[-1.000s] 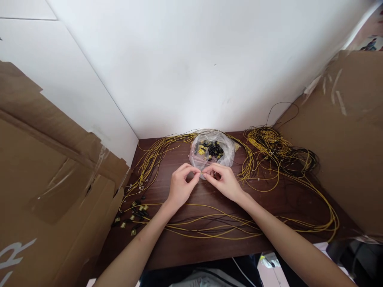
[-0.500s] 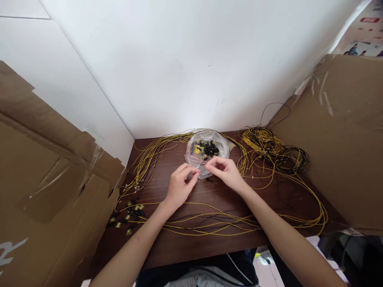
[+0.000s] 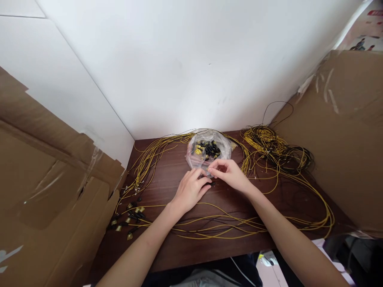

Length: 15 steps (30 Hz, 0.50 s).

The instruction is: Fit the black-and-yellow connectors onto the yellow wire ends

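My left hand (image 3: pixel 191 190) lies low on the dark wooden table (image 3: pixel 185 247), fingers stretched forward toward a small black part (image 3: pixel 212 184) lying at its fingertips. My right hand (image 3: pixel 231 174) hovers just right of it, thumb and forefinger pinched together on something too small to make out. Both hands sit just in front of a clear plastic bag (image 3: pixel 208 151) holding black and yellow small parts. Thin yellow wires (image 3: pixel 215 229) run across the table under my forearms.
A tangled coil of yellow and black wires (image 3: pixel 277 149) lies at the back right. More yellow wires (image 3: pixel 149 159) fan out at the back left, ending in small connectors (image 3: pixel 131 219). Cardboard sheets (image 3: pixel 44 191) lean on the left and a cardboard sheet (image 3: pixel 344 131) on the right. A white wall stands behind.
My left hand dropped from a raised pinch to the tabletop with fingers extended. My right hand moved slightly left and down, still pinched.
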Each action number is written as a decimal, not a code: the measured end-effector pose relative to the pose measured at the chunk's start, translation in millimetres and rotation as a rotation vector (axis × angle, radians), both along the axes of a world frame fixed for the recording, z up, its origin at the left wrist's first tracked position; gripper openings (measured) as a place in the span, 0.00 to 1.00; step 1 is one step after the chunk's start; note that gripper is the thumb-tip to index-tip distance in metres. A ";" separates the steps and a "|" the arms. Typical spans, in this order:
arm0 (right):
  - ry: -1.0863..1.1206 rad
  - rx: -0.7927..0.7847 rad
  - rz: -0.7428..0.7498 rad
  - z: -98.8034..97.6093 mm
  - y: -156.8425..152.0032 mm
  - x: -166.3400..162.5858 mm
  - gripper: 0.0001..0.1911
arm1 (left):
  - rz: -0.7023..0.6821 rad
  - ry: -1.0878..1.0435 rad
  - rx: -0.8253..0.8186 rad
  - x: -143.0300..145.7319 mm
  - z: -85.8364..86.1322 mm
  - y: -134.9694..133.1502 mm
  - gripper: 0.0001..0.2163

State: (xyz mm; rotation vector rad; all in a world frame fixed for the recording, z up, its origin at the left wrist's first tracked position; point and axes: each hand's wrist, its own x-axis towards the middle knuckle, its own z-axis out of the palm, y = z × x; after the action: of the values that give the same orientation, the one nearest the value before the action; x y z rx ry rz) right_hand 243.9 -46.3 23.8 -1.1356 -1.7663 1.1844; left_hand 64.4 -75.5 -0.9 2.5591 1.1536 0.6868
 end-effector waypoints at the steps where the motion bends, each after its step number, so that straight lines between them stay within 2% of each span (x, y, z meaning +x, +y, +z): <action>1: -0.005 0.005 0.013 -0.6 -0.3 -0.9 0.11 | 0.001 -0.011 -0.005 0.0 -0.2 0.3 0.08; 7: -0.071 0.019 -0.031 -1.5 -1.1 0.2 0.09 | 0.034 -0.055 -0.047 -0.3 1.2 -0.4 0.07; 11: -0.155 -0.075 -0.036 -1.5 -2.7 2.4 0.08 | 0.065 -0.044 -0.064 1.2 2.5 -2.3 0.09; 15: -0.125 -0.128 -0.021 -4.4 -3.8 1.6 0.07 | 0.103 -0.043 -0.064 4.5 1.2 -3.1 0.07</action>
State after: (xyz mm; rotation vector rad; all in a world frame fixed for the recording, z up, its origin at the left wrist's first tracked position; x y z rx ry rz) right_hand 245.6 -50.1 19.4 -1.3258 -1.7870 1.2524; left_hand 69.0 -78.6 0.3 2.4343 1.2798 0.7129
